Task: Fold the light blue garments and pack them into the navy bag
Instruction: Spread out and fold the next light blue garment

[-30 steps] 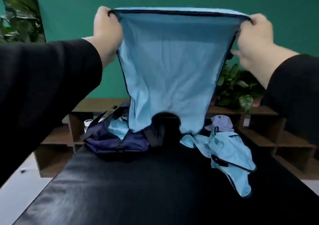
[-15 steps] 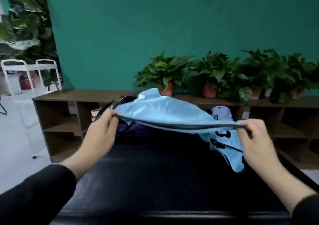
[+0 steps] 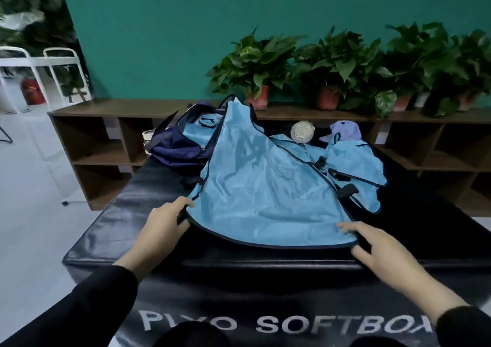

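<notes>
A light blue garment (image 3: 265, 192) lies spread at frame centre on the black desk (image 3: 111, 227); left hand (image 3: 166, 220) fingers pinch its near-left corner, right hand (image 3: 377, 248) fingers lie spread on its near-right hem. The navy bag (image 3: 178, 148) sits behind, upper left.

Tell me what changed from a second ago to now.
The garment, held up at its hem a second ago, has come down and lies spread on the black surface. The left hand still grips its near left corner; the right hand now rests open on the right corner. The navy bag and the second garment stayed put.
</notes>
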